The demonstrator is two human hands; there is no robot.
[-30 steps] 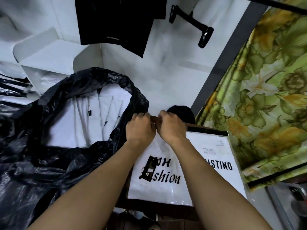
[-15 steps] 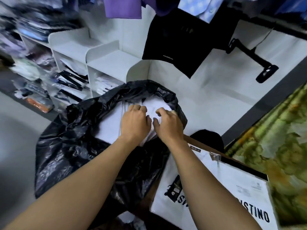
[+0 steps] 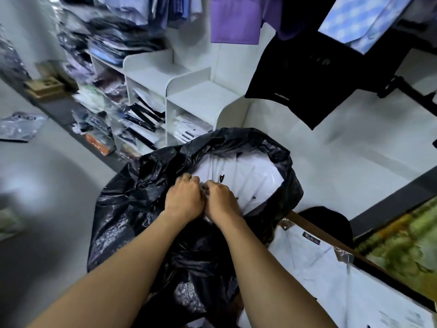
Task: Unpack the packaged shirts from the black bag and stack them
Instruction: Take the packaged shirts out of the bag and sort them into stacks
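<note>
Head view: a black bag (image 3: 146, 209) of crinkled plastic fills the middle of the frame, with its mouth open toward the upper right. Inside the mouth stand the packaged shirts (image 3: 250, 174), white and flat in clear wrap, packed side by side on edge. One has a black letter mark near its top.

Both bare forearms reach up from the bottom edge into the bag's opening. The left hand (image 3: 183, 198) and the right hand (image 3: 221, 200) sit knuckle to knuckle, touching each other at the near side of the packs. The fingers of both are curled down tight over the top edges of the packaged shirts, gripping them. The fingertips are tucked in among the packs and hidden.

In the lower right another wrapped shirt (image 3: 316, 268), pale with a small dark collar label, lies flat on a brown-edged surface (image 3: 314, 229), just beside the bag. A dark rounded thing (image 3: 331, 221) sits behind that edge, but what it is cannot be told. A green and yellow floral curtain (image 3: 402, 245) hangs at the far right.

Just above the bag, in the middle of the frame, stands a white shelf unit (image 3: 189, 91), its cubbies holding more folded wrapped garments. Blurred stacks of bagged clothing (image 3: 113, 43) fill the upper left. Along the top hang a purple shirt (image 3: 234, 22), a blue checked shirt (image 3: 354, 22) and a black garment (image 3: 307, 74). The grey floor (image 3: 47, 185) takes up the left side, where a loose plastic packet (image 3: 19, 125) lies.
</note>
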